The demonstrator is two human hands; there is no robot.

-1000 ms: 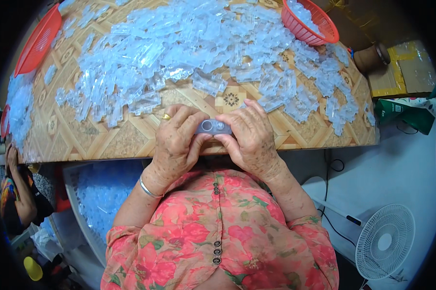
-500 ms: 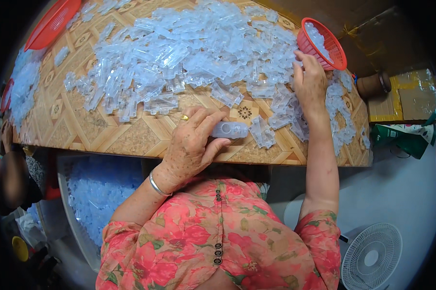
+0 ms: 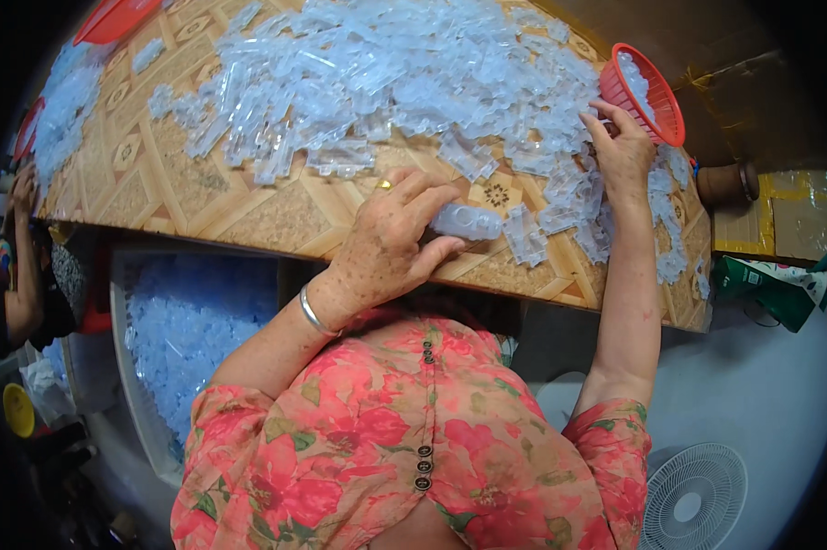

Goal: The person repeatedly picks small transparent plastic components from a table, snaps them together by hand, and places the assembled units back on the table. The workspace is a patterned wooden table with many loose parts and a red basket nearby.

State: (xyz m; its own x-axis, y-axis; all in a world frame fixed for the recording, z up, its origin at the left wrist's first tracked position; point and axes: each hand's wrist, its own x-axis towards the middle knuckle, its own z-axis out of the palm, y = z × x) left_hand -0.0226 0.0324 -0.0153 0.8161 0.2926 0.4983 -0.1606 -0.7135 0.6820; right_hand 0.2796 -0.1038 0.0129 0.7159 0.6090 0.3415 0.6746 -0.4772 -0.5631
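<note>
My left hand [image 3: 395, 229], wearing a ring and a bracelet, is closed around one end of a clear, oblong plastic piece [image 3: 468, 222] low over the table's near edge. Its other end sticks out to the right, showing a round mark. Beside the red basket [image 3: 672, 110] at the far right is my right hand [image 3: 624, 151], its thumb and forefinger slightly apart and nothing visible between them. Just left of those fingertips begins a wide heap of clear flat plastic pieces [image 3: 377, 78]. Several similar pieces lie loose under and around my right forearm.
The table [image 3: 276, 215] has a wood-patterned top. At the far left are another red basket [image 3: 111, 18], more clear pieces and another person's arm [image 3: 24, 266]. Below the table stands a white bin [image 3: 125, 367] of bluish pieces. A fan [image 3: 693, 500] is at the lower right.
The whole view has shifted slightly. My right thumb and forefinger have come closer together beside the basket. My left hand keeps hold of the oblong plastic piece.
</note>
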